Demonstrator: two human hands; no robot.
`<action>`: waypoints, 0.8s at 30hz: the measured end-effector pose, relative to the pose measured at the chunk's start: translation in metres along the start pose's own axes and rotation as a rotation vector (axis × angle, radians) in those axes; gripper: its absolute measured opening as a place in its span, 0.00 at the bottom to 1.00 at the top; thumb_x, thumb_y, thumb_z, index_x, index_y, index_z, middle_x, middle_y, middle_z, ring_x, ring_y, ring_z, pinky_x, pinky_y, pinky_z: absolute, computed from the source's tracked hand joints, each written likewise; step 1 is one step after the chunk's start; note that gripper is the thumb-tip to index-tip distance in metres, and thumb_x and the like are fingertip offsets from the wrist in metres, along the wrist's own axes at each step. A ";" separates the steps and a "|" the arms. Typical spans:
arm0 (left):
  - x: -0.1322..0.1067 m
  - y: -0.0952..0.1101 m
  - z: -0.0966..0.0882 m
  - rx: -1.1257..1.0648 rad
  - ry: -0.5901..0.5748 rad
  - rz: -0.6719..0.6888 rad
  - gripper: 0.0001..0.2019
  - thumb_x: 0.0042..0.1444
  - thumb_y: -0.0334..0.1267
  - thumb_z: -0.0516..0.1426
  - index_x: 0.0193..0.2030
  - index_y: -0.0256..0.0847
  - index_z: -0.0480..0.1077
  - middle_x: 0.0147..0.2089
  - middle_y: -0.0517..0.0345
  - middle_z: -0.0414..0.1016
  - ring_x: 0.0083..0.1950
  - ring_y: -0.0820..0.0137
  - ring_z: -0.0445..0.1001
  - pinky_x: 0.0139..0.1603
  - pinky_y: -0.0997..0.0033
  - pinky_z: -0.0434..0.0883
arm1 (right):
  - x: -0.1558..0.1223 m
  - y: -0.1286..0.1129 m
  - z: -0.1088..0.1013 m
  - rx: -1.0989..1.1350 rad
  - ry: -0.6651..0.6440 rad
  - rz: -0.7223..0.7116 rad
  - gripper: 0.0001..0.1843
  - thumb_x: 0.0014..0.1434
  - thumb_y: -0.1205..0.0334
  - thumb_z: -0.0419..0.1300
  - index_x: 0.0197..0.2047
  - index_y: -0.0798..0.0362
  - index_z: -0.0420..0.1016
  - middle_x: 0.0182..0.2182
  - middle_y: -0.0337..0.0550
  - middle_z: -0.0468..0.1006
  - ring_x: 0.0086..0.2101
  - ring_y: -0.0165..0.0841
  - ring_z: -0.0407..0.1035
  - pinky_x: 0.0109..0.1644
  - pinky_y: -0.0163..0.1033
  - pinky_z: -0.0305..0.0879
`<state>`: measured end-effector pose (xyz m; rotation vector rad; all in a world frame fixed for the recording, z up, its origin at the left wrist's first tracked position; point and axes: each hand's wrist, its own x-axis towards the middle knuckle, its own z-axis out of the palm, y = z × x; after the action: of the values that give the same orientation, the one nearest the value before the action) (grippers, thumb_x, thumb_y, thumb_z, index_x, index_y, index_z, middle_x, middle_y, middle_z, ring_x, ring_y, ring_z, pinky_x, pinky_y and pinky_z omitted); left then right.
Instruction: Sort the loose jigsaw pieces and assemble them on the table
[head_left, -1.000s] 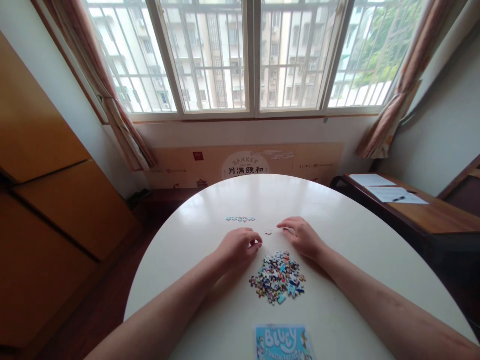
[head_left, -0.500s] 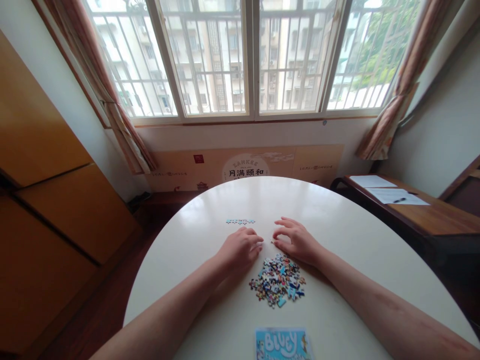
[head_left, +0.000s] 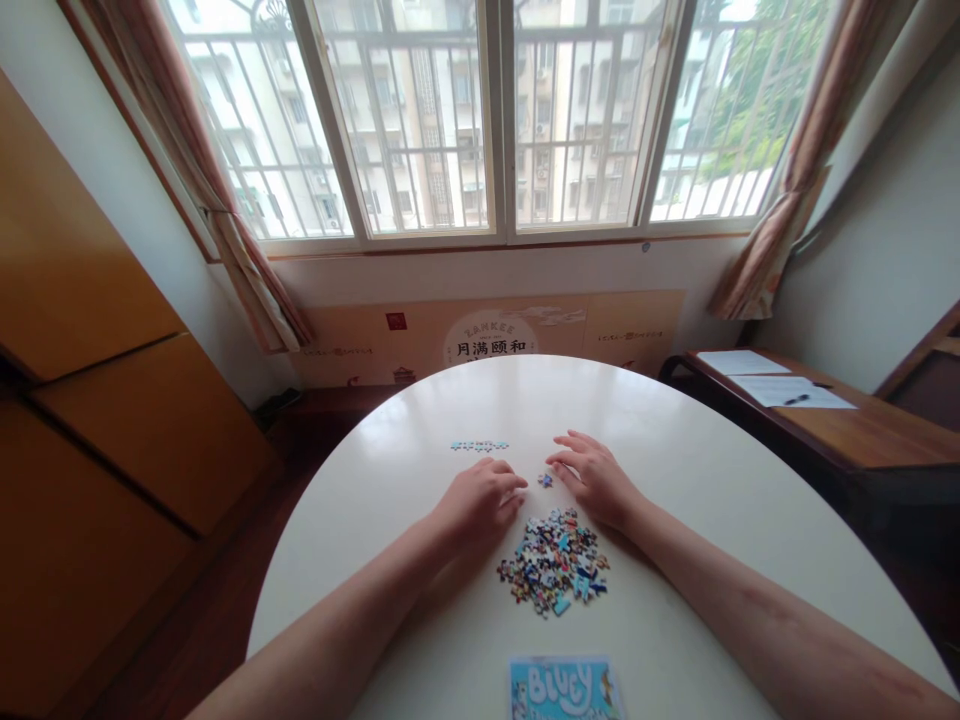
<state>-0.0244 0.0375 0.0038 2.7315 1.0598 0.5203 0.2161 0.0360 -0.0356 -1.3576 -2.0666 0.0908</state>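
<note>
My left hand [head_left: 480,498] rests on the white round table [head_left: 697,470] with its fingers curled under; whatever they hold is hidden. My right hand [head_left: 594,474] lies flat beside it, fingers stretched and apart, holding nothing. One small loose puzzle piece [head_left: 545,480] sits between the two hands, just off my right fingertips. A heap of colourful puzzle pieces [head_left: 555,560] lies right behind both hands, toward me. A short joined strip of blue pieces [head_left: 480,446] lies beyond my left hand.
A blue "Bluey" puzzle box [head_left: 566,688] sits at the table's near edge. A wooden desk [head_left: 862,430] with papers and a pen stands to the right. Wooden cabinets [head_left: 97,400] line the left wall, and a barred window [head_left: 495,120] is ahead.
My right hand drew in, pinched at the pale loose piece, then let go; a piece now lies coloured side up, slightly nearer me. My left hand barely moved.
</note>
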 end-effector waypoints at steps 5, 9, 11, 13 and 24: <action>-0.001 0.008 0.001 0.038 -0.019 0.055 0.14 0.61 0.33 0.56 0.52 0.45 0.76 0.49 0.54 0.78 0.50 0.62 0.72 0.52 0.60 0.71 | 0.000 0.001 0.000 0.043 -0.016 0.009 0.09 0.59 0.67 0.61 0.36 0.49 0.84 0.55 0.51 0.76 0.60 0.50 0.63 0.64 0.60 0.59; -0.001 0.018 0.001 0.057 -0.039 0.108 0.15 0.62 0.34 0.54 0.55 0.45 0.73 0.50 0.52 0.77 0.50 0.62 0.71 0.53 0.59 0.70 | -0.002 0.000 0.000 0.094 -0.033 -0.045 0.10 0.57 0.68 0.62 0.35 0.46 0.85 0.54 0.49 0.77 0.60 0.49 0.63 0.64 0.61 0.58; -0.001 0.021 0.000 0.087 -0.063 0.128 0.14 0.62 0.34 0.54 0.53 0.44 0.73 0.50 0.51 0.76 0.49 0.61 0.70 0.53 0.59 0.70 | -0.003 -0.001 0.001 0.143 -0.046 -0.067 0.11 0.57 0.68 0.63 0.37 0.44 0.85 0.54 0.47 0.77 0.60 0.48 0.63 0.64 0.61 0.59; -0.001 0.023 -0.001 0.128 -0.086 0.128 0.11 0.63 0.36 0.54 0.50 0.43 0.73 0.50 0.51 0.76 0.49 0.61 0.70 0.52 0.59 0.70 | -0.003 0.000 0.003 0.175 -0.058 -0.081 0.13 0.57 0.70 0.62 0.37 0.43 0.85 0.55 0.46 0.77 0.60 0.48 0.63 0.64 0.60 0.59; -0.006 -0.005 -0.019 0.237 -0.150 -0.038 0.12 0.65 0.36 0.50 0.46 0.38 0.74 0.45 0.45 0.76 0.49 0.57 0.70 0.52 0.58 0.69 | -0.005 0.006 0.004 0.230 -0.035 -0.038 0.10 0.60 0.66 0.61 0.37 0.47 0.84 0.52 0.50 0.77 0.58 0.47 0.66 0.63 0.59 0.61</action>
<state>-0.0387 0.0381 0.0181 2.8893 1.2002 0.1905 0.2198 0.0354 -0.0440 -1.1838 -2.0387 0.3282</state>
